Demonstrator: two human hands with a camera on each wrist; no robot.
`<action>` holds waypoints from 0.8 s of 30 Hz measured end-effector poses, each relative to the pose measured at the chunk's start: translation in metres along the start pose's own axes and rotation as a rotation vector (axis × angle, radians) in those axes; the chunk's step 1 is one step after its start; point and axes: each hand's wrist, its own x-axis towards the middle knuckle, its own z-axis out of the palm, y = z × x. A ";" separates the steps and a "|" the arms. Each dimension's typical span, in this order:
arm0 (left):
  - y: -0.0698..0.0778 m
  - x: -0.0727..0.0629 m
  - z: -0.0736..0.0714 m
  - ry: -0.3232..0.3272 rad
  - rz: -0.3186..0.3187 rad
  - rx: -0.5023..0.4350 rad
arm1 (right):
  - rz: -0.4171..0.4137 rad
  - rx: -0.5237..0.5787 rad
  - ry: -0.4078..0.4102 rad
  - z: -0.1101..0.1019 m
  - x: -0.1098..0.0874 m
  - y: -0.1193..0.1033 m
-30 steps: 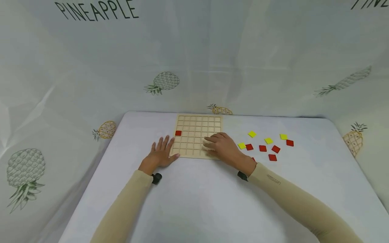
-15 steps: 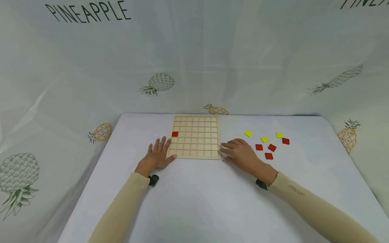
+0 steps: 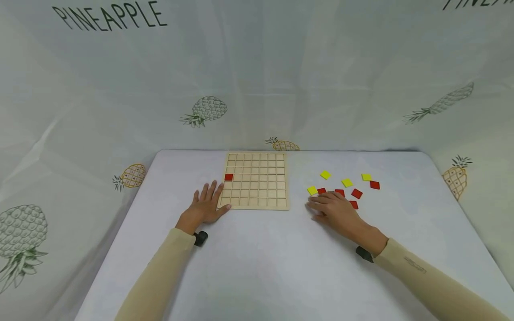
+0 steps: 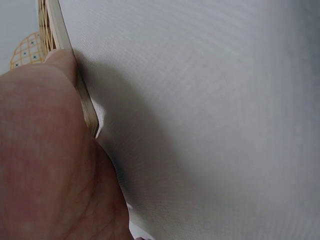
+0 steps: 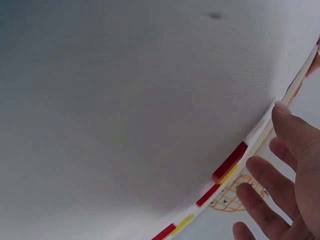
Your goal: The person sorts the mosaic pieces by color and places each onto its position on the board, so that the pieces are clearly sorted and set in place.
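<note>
A pale wooden board (image 3: 257,183) with a grid of square cells lies on the table. One red tile (image 3: 228,177) sits in its leftmost column. My left hand (image 3: 204,207) lies with spread fingers at the board's lower left corner, and in the left wrist view its thumb (image 4: 62,62) touches the board's edge. To the right of the board, my right hand (image 3: 337,214) is low by the loose tiles, partly covering some red ones. A yellow tile (image 3: 312,190) and a red tile (image 3: 322,191) show just beyond its fingertips. In the right wrist view its relaxed fingers hold nothing.
Farther back and right lie more loose tiles, among them a yellow tile (image 3: 347,183) and a red tile (image 3: 357,193). A pineapple-print sheet (image 3: 321,89) hangs behind the white table (image 3: 257,267).
My right hand has moved right, from over the board to the loose tiles. My left hand stays at the board's corner. The head view has shifted slightly.
</note>
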 end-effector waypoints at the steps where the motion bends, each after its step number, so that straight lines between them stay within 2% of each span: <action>1: 0.000 0.000 0.000 0.004 0.001 0.001 | 0.009 0.002 -0.007 -0.001 -0.002 0.001; 13: -0.001 0.001 -0.001 0.012 0.013 -0.006 | 0.027 -0.026 -0.012 -0.011 -0.029 0.017; 20: -0.005 0.005 0.004 0.016 0.007 0.012 | 0.007 -0.033 -0.015 -0.012 -0.034 0.017; 24: -0.007 0.006 0.007 0.022 0.010 0.018 | -0.002 -0.039 -0.051 -0.013 -0.035 0.015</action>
